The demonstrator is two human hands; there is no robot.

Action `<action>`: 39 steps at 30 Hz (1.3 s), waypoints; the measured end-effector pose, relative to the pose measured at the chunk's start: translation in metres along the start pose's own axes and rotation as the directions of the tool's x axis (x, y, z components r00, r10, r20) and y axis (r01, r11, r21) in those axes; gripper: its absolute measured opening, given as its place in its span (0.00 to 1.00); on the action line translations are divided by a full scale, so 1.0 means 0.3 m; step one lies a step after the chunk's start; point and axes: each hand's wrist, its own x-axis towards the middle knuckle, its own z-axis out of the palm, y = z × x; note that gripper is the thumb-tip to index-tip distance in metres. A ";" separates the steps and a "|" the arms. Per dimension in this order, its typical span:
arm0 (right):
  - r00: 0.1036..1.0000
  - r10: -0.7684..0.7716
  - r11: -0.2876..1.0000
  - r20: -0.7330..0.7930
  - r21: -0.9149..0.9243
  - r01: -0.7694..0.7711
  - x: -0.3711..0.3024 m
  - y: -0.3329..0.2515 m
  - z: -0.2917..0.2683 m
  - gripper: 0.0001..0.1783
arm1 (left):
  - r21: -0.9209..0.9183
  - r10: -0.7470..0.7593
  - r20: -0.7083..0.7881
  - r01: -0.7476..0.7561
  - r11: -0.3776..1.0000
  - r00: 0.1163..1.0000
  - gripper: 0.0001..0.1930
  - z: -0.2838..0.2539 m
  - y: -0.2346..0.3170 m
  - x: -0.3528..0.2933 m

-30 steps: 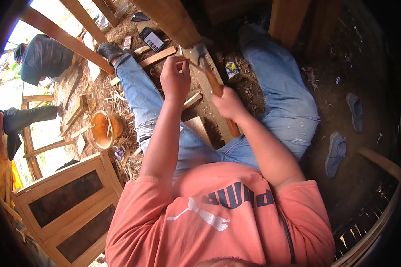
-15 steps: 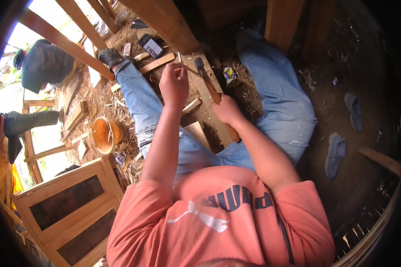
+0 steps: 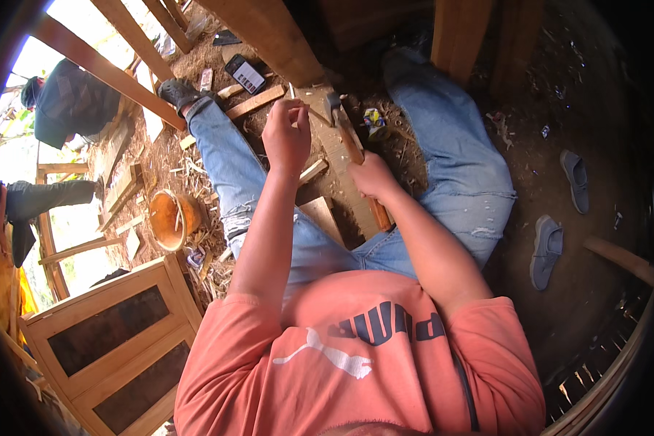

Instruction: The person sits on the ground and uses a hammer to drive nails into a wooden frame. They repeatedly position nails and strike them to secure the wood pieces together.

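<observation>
Hammer [image 3: 350, 139] up front, and it's the right hand [image 3: 373, 176] that has it, fingers wrapped firmly around the wooden handle partway along! The metal head points to the far side, over a long board [image 3: 341, 168] that lies between the person's legs; whether it touches the wood, I cannot tell. Over to the left hand [image 3: 286, 134], raised just left of the hammer, fingers curled in toward the thumb. A thin wooden stick [image 3: 320, 116] runs right beside those fingertips, but whether they pinch it, I can't make out. The two hands are apart, one on each side of the board.

Far left of the left hand, a phone [image 3: 245, 75] lies on the ground with its screen lit, a short wood strip [image 3: 256, 102] just nearer. Right of the hammer, a yellow can [image 3: 375, 123]. Out left, a bucket [image 3: 190, 218] lies tipped among shavings; far right, two grey shoes [image 3: 546, 251].
</observation>
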 end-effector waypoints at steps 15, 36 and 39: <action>0.976 -0.203 0.976 -0.073 0.062 0.207 -0.057 -0.098 -0.022 0.10 | 0.019 -0.009 -0.042 0.010 1.000 0.999 0.09 0.006 -0.017 -0.007; 1.000 0.018 0.999 -0.008 0.035 -0.018 -0.037 -0.027 0.016 0.11 | 0.085 0.055 -0.050 -0.050 0.995 0.997 0.10 0.021 -0.008 0.006; 0.997 -0.073 0.995 -0.032 0.062 0.075 -0.050 -0.094 -0.023 0.16 | 0.070 0.042 -0.049 -0.039 0.997 0.998 0.10 0.020 -0.019 0.007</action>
